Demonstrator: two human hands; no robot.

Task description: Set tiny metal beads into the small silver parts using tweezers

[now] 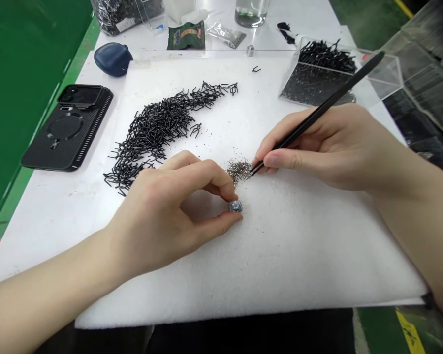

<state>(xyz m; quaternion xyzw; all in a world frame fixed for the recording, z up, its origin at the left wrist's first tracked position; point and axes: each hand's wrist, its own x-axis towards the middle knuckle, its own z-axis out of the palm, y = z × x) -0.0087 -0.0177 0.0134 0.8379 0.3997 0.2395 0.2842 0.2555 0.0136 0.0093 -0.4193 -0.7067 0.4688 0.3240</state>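
Between thumb and fingertips, my left hand [173, 211] pinches a small silvery metal block [236, 206] just above the white foam sheet [280, 265]. My right hand [317, 145] grips black tweezers [317, 110] like a pen. Their tips point down into a small heap of tiny brownish metallic grains [239, 170], which lies just beyond the metal block. Whether a grain sits between the tips is too small to tell. Beyond my left hand spreads a long pile of black forked plastic pieces [158, 125].
A phone [68, 128] and a dark blue rounded object [113, 59] are at left. At the back right stands a clear box [317, 73] with black pieces. A green packet [186, 36], a clear bag [227, 35], another small metal block [250, 50] and a glass [251, 14] line the back.
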